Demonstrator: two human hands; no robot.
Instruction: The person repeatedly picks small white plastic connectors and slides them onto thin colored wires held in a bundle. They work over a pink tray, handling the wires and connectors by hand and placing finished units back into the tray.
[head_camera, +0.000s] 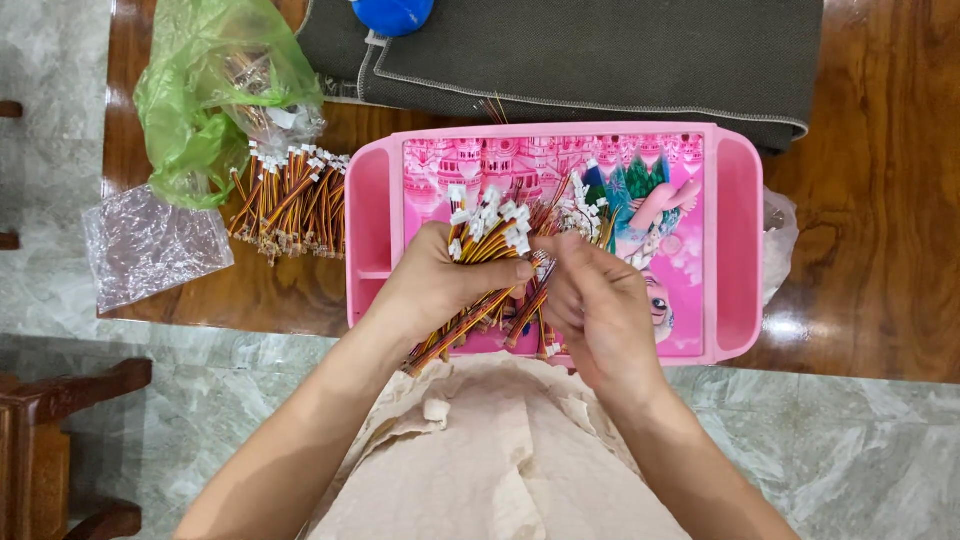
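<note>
Two bare hands work at the middle of the head view, over a pink plastic lap tray (735, 240) with a printed cartoon picture. The left hand (440, 285) is clenched around a thick bundle of short orange, red and brown wires with white plastic connectors (487, 240), which fan out above the fist and poke out below it. The right hand (600, 310), touching the left, has its fingers curled together on a few wires of that bundle. At upper left, on the brown wooden table (880, 200), lie a second pile of the same wires (290, 205), a green plastic bag (200, 90) and a clear plastic bag (150, 245). A dark grey cloth (620, 55) lies along the top.
</note>
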